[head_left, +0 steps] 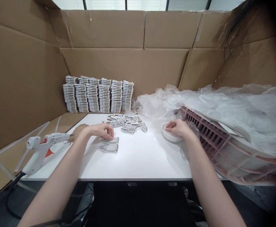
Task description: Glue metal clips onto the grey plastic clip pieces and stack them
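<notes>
Brown cardboard walls (114,30) enclose a white rectangular tabletop (138,162). On the right, clear crinkled plastic bags (237,104) heap over a dusty-pink slatted plastic basket (205,121). Stacks of flat, grey-white pointed frames (104,98) line the back. At left sits a white glue gun (35,159) with an orange trigger; I can't read any lettering on it. The right hand (177,127) dips curled fingers into a round white bowl (172,137), its grasp hidden. The left hand (105,130) bends its fingers onto the upper of two grey-white frames (109,148) near the table's middle; whether it grips, I cannot tell. Beyond lie loose grey-white pieces (129,127).
</notes>
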Demonstrator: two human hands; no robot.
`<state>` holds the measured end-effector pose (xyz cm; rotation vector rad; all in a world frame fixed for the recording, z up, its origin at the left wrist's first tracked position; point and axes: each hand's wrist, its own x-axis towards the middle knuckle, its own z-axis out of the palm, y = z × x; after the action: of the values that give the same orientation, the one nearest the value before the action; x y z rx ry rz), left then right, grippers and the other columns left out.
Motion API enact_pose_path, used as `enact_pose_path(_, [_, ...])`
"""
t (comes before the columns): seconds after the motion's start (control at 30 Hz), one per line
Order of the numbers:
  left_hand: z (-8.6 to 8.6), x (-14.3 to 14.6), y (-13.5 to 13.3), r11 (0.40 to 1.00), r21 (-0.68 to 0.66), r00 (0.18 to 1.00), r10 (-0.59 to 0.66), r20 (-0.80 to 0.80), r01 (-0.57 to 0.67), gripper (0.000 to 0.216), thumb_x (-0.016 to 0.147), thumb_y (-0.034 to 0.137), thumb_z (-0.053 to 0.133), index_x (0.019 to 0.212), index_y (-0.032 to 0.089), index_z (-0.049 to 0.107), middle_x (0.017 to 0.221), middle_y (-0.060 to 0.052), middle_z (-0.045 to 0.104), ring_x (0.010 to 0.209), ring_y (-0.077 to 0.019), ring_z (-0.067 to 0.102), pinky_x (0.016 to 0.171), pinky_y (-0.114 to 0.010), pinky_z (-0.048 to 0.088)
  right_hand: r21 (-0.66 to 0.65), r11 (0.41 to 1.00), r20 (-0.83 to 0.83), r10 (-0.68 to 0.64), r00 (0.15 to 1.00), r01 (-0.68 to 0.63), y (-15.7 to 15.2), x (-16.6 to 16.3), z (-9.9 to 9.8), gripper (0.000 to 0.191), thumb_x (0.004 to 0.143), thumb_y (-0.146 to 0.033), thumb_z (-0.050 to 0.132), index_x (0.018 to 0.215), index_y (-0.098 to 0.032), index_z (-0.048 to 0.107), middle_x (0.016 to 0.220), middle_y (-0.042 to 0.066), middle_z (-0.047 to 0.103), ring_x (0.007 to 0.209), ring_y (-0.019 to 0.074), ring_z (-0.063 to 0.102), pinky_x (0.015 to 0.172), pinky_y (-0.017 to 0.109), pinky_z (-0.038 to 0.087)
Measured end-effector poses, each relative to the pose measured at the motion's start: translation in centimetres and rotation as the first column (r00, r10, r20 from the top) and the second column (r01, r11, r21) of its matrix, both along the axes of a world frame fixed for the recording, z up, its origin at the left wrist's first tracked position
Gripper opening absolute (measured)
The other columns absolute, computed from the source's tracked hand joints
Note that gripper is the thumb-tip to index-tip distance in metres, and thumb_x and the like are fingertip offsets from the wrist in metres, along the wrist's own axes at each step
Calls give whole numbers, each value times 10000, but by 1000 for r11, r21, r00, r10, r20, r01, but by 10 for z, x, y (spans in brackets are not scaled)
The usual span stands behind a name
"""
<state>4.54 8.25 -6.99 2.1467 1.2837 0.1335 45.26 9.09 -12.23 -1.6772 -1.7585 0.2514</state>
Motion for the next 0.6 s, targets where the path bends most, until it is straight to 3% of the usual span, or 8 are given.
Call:
enact_pose_path(0.07, [0, 5, -1, 998, 59, 1000, 18, -11, -17, 258, 615, 429, 740, 743, 207, 712, 706, -16, 652, 611, -163, 556, 548, -238, 396, 0, 1000, 15, 17, 1000, -17, 1, -2, -1, 57, 588, -244, 744, 593, -234, 688, 575, 2, 666, 540, 143, 591, 518, 257, 382])
enact_pose_path(0.13, [-3, 16, 0, 971, 225, 996, 81, 23, -84, 286, 659, 464, 704, 778, 205, 704, 728, -20, 645, 641, -169, 558, 572, -240, 397, 9, 1000, 19, 8, 1000, -8, 1, -4, 0, 69, 578, -232, 742, 572, -234, 673, 541, -6, 645, 534, 144, 583, 518, 258, 378])
enact_pose_path(0.2, [-11, 31, 3, 887, 427, 984, 144, 106, -176, 324, 725, 494, 646, 860, 204, 695, 798, -31, 652, 710, -183, 568, 631, -252, 407, 15, 1000, -2, -17, 1000, 17, 1, -5, 2, 81, 578, -213, 739, 555, -228, 662, 546, 0, 647, 552, 152, 585, 534, 265, 384])
enact_pose_path(0.3, [-26, 51, 14, 792, 564, 972, 203, 117, -233, 404, 765, 518, 608, 1019, 213, 684, 906, -46, 656, 780, -207, 575, 687, -280, 410, 14, 998, -42, -58, 997, 59, -2, -7, 7, 85, 602, -220, 731, 551, -218, 664, 551, 13, 650, 570, 166, 584, 556, 278, 388])
enact_pose_path(0.47, [-38, 66, 26, 726, 657, 974, 221, 58, -204, 323, 787, 499, 608, 868, 198, 693, 934, -71, 634, 901, -248, 576, 751, -311, 406, 117, 989, -83, -86, 993, 95, -8, -8, 14, 122, 663, -293, 705, 582, -215, 658, 614, 29, 676, 597, 180, 588, 570, 287, 375])
enact_pose_path(0.6, [-36, 65, 25, 742, 625, 970, 188, 152, -242, 244, 758, 433, 655, 790, 192, 641, 848, -40, 660, 763, -208, 577, 677, -294, 402, 175, 979, -96, -92, 991, 108, -8, -9, 13, 207, 715, -368, 668, 594, -201, 647, 623, 34, 657, 603, 182, 573, 587, 293, 369])
